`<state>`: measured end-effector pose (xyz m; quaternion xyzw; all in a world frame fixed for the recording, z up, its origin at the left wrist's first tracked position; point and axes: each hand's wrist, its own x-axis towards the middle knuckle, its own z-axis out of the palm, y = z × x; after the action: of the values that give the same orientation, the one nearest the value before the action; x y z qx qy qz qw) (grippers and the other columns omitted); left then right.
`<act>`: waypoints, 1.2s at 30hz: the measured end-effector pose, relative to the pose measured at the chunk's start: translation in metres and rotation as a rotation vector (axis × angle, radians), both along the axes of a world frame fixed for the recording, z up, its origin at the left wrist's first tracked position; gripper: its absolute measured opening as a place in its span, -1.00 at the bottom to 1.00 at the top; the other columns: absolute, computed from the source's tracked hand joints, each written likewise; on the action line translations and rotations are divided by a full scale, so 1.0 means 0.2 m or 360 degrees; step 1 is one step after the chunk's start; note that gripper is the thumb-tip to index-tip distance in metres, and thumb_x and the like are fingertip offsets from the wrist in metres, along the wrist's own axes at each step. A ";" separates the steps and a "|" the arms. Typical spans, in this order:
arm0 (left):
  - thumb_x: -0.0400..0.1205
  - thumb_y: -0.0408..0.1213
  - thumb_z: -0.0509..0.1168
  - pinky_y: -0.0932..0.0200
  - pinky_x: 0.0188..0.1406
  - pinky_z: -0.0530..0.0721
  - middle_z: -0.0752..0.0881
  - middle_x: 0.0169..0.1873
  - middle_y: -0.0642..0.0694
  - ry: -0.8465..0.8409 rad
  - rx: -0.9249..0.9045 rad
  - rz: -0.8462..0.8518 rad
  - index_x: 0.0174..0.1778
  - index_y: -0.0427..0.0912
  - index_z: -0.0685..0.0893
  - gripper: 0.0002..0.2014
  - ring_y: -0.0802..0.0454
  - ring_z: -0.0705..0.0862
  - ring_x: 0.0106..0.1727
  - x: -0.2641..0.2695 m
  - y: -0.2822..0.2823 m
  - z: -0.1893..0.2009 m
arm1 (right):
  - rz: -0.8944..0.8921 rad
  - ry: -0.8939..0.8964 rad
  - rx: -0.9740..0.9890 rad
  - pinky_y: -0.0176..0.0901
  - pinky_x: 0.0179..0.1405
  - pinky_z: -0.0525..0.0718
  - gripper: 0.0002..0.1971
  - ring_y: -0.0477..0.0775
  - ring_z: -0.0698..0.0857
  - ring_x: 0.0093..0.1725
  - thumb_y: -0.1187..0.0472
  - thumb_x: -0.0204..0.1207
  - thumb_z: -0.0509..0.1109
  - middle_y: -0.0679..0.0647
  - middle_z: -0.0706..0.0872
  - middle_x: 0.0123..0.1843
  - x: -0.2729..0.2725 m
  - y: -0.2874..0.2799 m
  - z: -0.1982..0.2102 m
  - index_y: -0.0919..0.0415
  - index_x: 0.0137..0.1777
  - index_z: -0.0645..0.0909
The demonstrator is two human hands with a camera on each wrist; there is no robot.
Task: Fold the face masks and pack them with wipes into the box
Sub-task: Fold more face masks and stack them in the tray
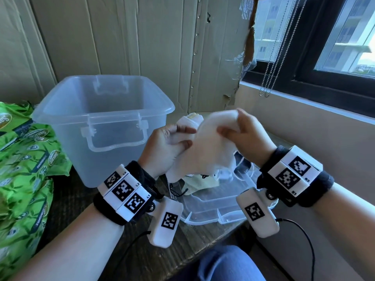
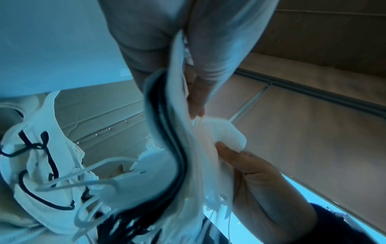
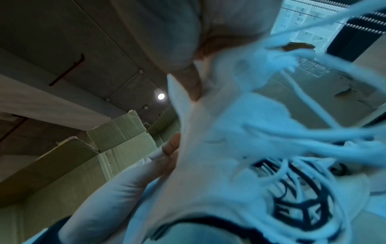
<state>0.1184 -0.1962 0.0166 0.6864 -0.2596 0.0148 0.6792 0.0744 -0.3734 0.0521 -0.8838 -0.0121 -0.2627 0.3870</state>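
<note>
Both hands hold a white face mask (image 1: 209,147) up over the table, blurred by motion. My left hand (image 1: 172,147) pinches its left edge, and my right hand (image 1: 239,130) grips its upper right corner. The same white mask (image 2: 211,148) (image 3: 208,165) fills both wrist views, its ear loops dangling. Under the hands, more masks (image 1: 198,183), white and pale yellow with black cords, lie on the clear lid (image 1: 223,201). The clear plastic box (image 1: 101,122) stands open at the left, with nothing visible inside. Green wipes packs (image 1: 24,171) are stacked at the far left.
A cardboard wall (image 1: 142,47) stands close behind the box. A window (image 1: 324,37) with hanging bead chains (image 1: 272,63) and its sill run along the right. The dark table's front edge (image 1: 182,258) is near my knee in blue jeans (image 1: 229,264).
</note>
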 end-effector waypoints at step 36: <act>0.40 -0.25 0.37 -0.11 -0.06 0.64 0.75 -0.07 -0.39 -0.0056 0.0138 -0.0266 0.01 -0.37 0.71 -0.67 -0.06 0.67 -0.13 -0.05 -0.01 0.00 | 0.0433 -0.0025 0.0133 -0.31 -0.34 0.48 -0.53 -0.18 0.44 -0.50 0.38 0.21 0.62 -0.18 0.52 -0.59 -0.01 0.08 0.02 0.11 0.12 0.63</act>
<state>0.1076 -0.1989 0.0169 0.6907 -0.3281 -0.0410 0.6432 0.0728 -0.3573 0.0552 -0.8551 -0.1238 -0.2148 0.4553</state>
